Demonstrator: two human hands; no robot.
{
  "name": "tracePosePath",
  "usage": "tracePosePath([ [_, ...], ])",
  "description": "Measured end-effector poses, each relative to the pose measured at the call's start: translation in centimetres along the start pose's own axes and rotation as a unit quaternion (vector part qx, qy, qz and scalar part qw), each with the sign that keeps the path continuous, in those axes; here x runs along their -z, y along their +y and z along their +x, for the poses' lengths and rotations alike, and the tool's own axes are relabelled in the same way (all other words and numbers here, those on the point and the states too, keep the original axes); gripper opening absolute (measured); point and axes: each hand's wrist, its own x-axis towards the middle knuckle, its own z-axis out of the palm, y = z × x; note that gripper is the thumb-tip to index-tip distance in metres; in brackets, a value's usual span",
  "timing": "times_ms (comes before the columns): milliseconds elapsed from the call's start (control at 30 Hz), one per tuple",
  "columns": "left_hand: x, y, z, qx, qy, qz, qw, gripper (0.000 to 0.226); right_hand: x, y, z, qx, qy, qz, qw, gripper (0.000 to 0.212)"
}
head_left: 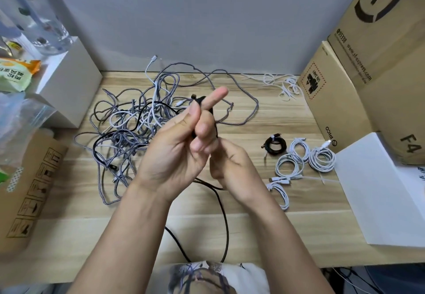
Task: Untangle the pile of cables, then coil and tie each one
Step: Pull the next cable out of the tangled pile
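two hands on one black cable (224, 213)
my left hand (177, 153) and right hand (232, 167) gripped it at twelve o'clock.

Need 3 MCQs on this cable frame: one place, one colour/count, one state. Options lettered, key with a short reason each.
1. Where do the finished coils lie on the table?
A. To the right of the hands
B. Left of the tangled pile
C. On top of the cardboard box

2. How many of the finished coils are black?
A. None
B. One
C. Three

3. What is the state of the black cable being worked on?
A. Lying untouched in the pile
B. Already tied and set aside
C. Held in the hands, its tail trailing loose toward the table edge

Key:
1 A: the coils sit right of the right hand, near the white box.
2 B: one black coil lies beside the white ones.
3 C: the left hand and right hand hold it, and its length runs loose over the table.
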Motion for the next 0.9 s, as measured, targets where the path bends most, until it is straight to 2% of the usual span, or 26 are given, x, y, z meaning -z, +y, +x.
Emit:
tracePosePath([
  [100,0.1,-0.4,0.3,-0.048,0.098,0.061,0.992,0.041,-0.5,0.6,-0.4,-0.021,-0.03,-0.152,0.988,0.029],
  [167,0.5,-0.9,0.4,-0.066,0.124,0.132,0.981,0.04,-0.4,0.6,-0.7,-0.03,-0.038,-0.223,0.974,0.028],
  [433,2.3,-1.2,0.1,-0.058,0.109,0.39,0.913,0.05,-0.1,-1.3,-1.9,0.01,-0.02,-0.333,0.943,0.019],
  [567,2.9,-1.1,-0.3,-0.044,0.128,0.449,0.883,0.042,0.4,-2.0,-2.4,0.058,0.043,-0.301,0.951,0.036],
  [700,2.6,-1.1,-0.7,-0.001,0.118,0.489,0.864,0.017,0.9,-2.6,-2.4,0.105,0.104,-0.191,0.97,0.027],
  [800,1.9,-1.0,-1.0,0.015,0.058,0.488,0.871,0.036,1.2,-3.2,-2.1,0.169,0.103,-0.112,0.974,0.021],
  [900,2.0,-0.7,-1.2,0.048,0.025,0.444,0.894,0.04,1.6,-3.4,-1.5,0.199,0.162,-0.117,0.959,0.017],
])
